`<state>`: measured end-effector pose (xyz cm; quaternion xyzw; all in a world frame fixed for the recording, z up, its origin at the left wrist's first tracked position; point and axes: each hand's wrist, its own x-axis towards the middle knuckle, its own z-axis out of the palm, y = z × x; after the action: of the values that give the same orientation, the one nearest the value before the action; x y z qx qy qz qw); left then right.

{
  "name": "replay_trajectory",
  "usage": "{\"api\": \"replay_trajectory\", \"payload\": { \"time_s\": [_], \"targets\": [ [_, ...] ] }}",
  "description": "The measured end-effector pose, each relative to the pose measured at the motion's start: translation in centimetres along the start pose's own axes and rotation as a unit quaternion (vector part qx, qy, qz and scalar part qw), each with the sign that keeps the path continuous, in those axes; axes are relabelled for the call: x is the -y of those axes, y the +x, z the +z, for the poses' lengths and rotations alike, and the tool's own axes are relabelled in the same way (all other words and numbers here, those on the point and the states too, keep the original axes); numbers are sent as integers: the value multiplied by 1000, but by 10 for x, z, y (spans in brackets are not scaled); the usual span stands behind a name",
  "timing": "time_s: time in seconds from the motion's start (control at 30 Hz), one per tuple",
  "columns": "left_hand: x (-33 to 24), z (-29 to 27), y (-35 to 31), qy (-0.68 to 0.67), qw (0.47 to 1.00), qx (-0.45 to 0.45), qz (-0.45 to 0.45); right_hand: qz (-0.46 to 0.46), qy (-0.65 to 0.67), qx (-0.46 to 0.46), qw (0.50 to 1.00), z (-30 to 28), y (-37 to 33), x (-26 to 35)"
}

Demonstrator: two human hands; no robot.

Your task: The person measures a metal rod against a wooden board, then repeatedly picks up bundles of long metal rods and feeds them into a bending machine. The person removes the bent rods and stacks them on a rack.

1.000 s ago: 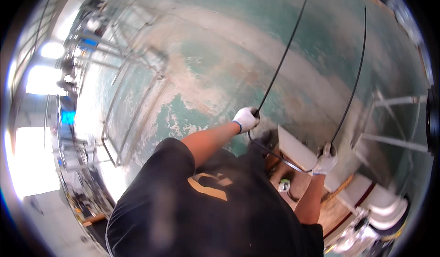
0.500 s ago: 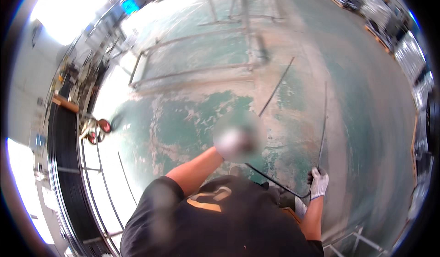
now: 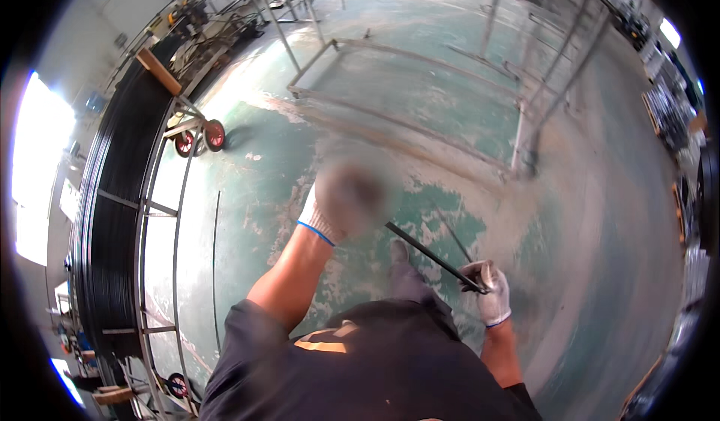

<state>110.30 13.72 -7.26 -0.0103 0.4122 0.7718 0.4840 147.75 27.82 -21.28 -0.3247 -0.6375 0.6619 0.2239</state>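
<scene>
A thin black bar (image 3: 427, 252) slants across in front of my body, above the floor. My right hand (image 3: 490, 293), in a white glove with dark fingertips, closes round its right end. From there a thinner-looking length of the bar runs away toward the far side, faint with motion. My left hand (image 3: 328, 215) wears a white knit glove with a blue cuff. A round blur covers its fingers, and the bar's left end reaches the edge of that blur. Whether those fingers grip the bar is hidden.
On the left, long black strips (image 3: 124, 173) lie on a metal rack (image 3: 178, 211) with red wheels (image 3: 215, 134). A grey metal frame (image 3: 405, 121) stands ahead on the worn green floor. Wrapped stacks (image 3: 667, 113) line the right side. My shoe (image 3: 400, 251) is below the bar.
The view has turned right, so the rack and metal frame show differently. My right hand has come up and inward with the bar. The far lengths of the bar show less now.
</scene>
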Motion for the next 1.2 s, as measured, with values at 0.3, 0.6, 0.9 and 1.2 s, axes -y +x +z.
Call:
{"api": "replay_trajectory", "payload": {
  "time_s": [0.3, 0.6, 0.9, 1.2],
  "targets": [
    [-205, -181, 150, 452, 742, -164, 467, -29, -24, 286, 957, 190, 266, 136],
    [-445, -282, 221, -248, 917, -143, 276, -76, -60, 456, 885, 430, 512, 207],
    [-709, -366, 400, -19, 949, -124, 290, -278, -189, 285, 898, 656, 705, 286],
    [-940, -419, 583, -269, 925, -203, 175, -134, 83, 236, 959, 904, 967, 275]
  ]
}}
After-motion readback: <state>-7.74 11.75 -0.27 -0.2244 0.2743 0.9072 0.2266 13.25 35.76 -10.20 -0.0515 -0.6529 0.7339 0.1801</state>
